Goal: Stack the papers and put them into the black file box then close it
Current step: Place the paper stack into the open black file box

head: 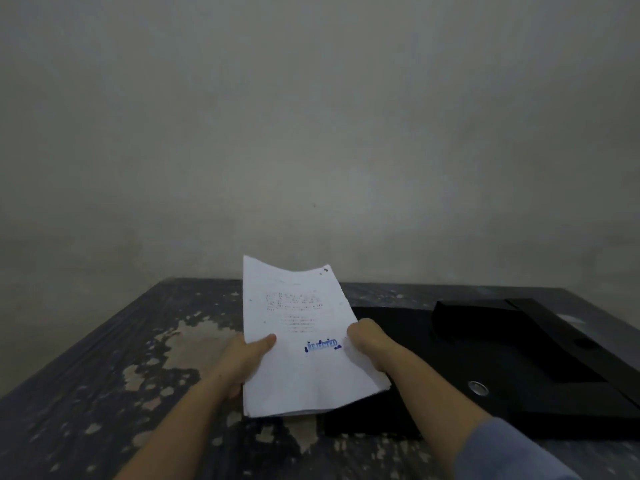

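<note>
Nearest, a blue-grey sleeve is seen at the lower right, covering the right forearm, while the left forearm is bare. Both arms are stretched forward over the tabletop, whose dark surface is worn through to pale patches on the left side.

Further out, a stack of papers is held between the two hands and lifted off the tabletop, its near edge low and its far edge tilted up toward the wall. The left hand is closed on the stack's left edge, the thumb laid on the top sheet and the fingers hidden underneath. The right hand is closed on the right edge, its fingers curled around the stack. The top sheet is printed with faint lines of text too blurred to read, and a blue stamp reading "REJECTED" is set near its lower half. A small dark mark is visible at the upper right corner.

To the right of the stack, partly under its near right corner, the black file box is laid flat on the tabletop, opened out, with a round metal eyelet on it.

Beyond, a plain pale wall is seen.
</note>
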